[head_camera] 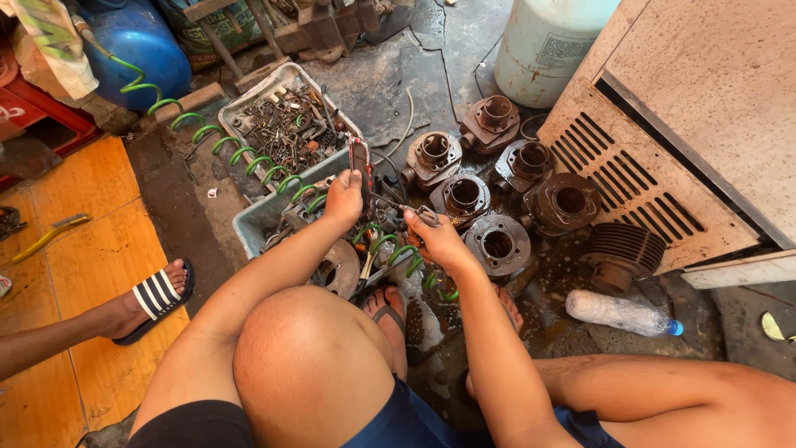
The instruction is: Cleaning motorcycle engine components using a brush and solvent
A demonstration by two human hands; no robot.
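Left hand [344,197]: grip pinching small red-and-black hand tool [361,162], above grey plastic parts tray [257,217].
Right hand [437,238]: grip pressed around thin metal tool [414,211], beside rusty engine cylinders [497,243].

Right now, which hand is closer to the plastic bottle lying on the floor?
Right. The right hand is nearer the plastic bottle, which lies further right and lower on the floor. The left hand is further off, up by the grey tray, with the right hand between it and the bottle.

Hands [390,220] over rusty engine cylinders [497,242]
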